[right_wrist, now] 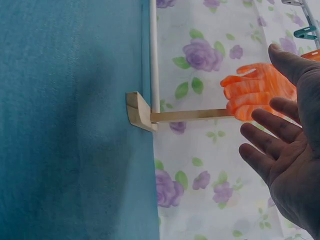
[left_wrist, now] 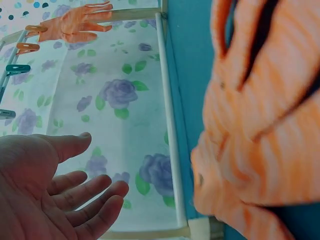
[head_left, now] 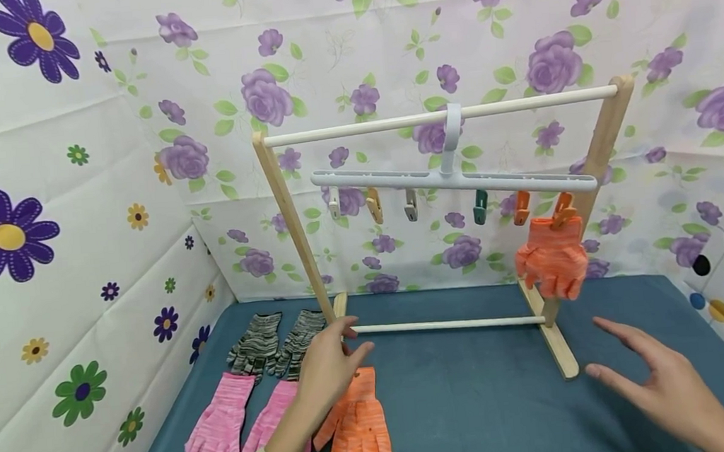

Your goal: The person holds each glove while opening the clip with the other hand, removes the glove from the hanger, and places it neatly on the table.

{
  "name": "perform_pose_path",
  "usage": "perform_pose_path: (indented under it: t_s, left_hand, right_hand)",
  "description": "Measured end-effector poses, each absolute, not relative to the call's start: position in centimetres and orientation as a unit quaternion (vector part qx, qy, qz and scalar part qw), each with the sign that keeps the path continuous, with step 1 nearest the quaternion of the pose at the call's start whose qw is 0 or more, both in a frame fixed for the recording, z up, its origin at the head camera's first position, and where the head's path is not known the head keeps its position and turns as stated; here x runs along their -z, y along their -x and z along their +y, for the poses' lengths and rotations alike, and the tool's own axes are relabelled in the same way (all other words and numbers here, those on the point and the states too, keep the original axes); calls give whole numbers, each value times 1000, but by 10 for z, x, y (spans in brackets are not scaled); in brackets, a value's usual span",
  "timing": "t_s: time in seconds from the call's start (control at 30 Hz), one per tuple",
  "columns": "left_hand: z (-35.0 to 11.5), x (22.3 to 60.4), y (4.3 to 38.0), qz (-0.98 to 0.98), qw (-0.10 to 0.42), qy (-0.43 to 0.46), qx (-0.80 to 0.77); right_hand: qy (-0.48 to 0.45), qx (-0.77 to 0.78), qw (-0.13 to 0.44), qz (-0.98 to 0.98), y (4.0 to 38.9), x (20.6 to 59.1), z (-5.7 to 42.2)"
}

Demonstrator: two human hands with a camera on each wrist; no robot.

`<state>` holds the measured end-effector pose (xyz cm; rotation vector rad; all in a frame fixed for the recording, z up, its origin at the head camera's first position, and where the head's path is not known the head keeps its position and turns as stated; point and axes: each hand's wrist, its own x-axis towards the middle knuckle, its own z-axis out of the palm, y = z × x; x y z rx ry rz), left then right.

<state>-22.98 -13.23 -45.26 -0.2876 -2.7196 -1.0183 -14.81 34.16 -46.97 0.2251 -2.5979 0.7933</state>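
Observation:
My left hand hovers, fingers loosely extended and holding nothing, above the orange glove on the table. To the right, my right hand is held in the air with fingers spread and nothing in it. Another orange glove hangs from an orange clip at the right end of a pale hanger. Several other clips, such as the green clip, hang with nothing in them. The left wrist view shows the left palm beside the lying orange glove.
The hanger hooks over the top white rod of a wooden rack. Left of my left hand lie two pink gloves and two grey-black knit gloves on the blue tabletop. Flowered cloth covers the walls behind.

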Motion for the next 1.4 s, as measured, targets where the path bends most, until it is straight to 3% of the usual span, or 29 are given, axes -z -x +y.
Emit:
perform_pose_path:
  t_s: [0.57, 1.07, 1.4]
  left_hand:
    - [-80, 422, 250, -891, 119, 185, 397]
    - [-22, 399, 263, -849, 84, 241, 462]
    - [15, 388, 277, -813, 52, 276, 510]
  right_hand:
    - [-79, -279, 250, -924, 155, 440, 346]
    - [-124, -302, 316, -891, 165, 410, 350]
    - [-120, -296, 321, -891, 168, 396, 347]
